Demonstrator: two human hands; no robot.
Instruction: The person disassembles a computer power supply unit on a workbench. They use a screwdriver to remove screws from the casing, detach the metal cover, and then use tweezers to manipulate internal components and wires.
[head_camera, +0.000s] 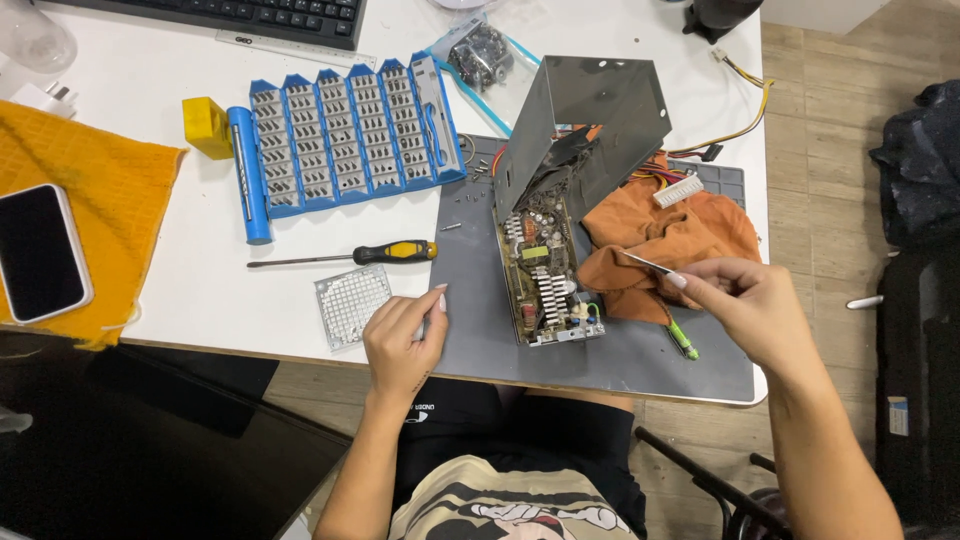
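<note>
An opened computer power supply (545, 270) lies on a grey work mat (640, 355), its metal cover (590, 120) tipped up behind the circuit board. My right hand (745, 305) pinches thin metal tweezers (648, 264), tips pointing left over an orange cloth (665, 240) beside the board. My left hand (405, 335) rests on the mat's left edge, index finger raised, holding nothing. It sits between a square metal fan grille (350, 303) and the board.
A black-and-yellow screwdriver (350, 256) lies left of the mat. Behind it stands a blue bit-set case (340, 140) with a yellow block (207, 126). Small screws (470, 185) dot the mat. A phone (38, 250) lies on a yellow cloth (110, 200). A green pen (683, 340) lies under my right hand.
</note>
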